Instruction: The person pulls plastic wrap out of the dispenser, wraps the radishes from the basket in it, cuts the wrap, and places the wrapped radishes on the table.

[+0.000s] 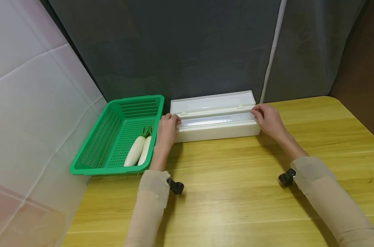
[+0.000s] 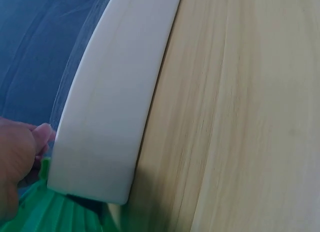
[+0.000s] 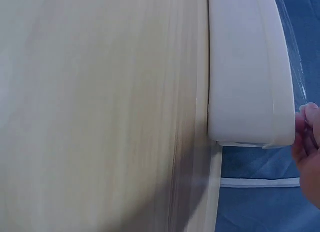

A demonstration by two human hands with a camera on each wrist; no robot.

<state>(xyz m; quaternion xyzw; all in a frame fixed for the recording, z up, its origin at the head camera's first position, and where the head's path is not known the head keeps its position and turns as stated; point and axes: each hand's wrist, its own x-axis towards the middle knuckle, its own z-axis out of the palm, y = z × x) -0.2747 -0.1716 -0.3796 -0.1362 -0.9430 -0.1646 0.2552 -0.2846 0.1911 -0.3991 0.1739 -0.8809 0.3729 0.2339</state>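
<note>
A long white cling film dispenser [image 1: 219, 132] stands at the back of the table with its lid [image 1: 213, 101] flipped up. Clear cling film [image 1: 218, 120] stretches shiny across its open top. At the dispenser's left end, my left hand [image 1: 167, 128] pinches the film's edge between thumb and fingers. My right hand [image 1: 268, 120] pinches the film at the right end. In the right wrist view, the film [image 3: 296, 62] rises taut from the box toward the fingertips. The left wrist view has the left hand [image 2: 17, 157] beside the dispenser's corner [image 2: 90, 177].
Left of the dispenser, close by my left hand, stands a green plastic basket [image 1: 79, 168]. Two white radishes [image 1: 135, 151] with green stems lie inside it. A dark curtain [image 1: 187, 51] hangs behind the wooden table [image 1: 224, 192], and a pale sheet [image 1: 35, 103] covers the left side.
</note>
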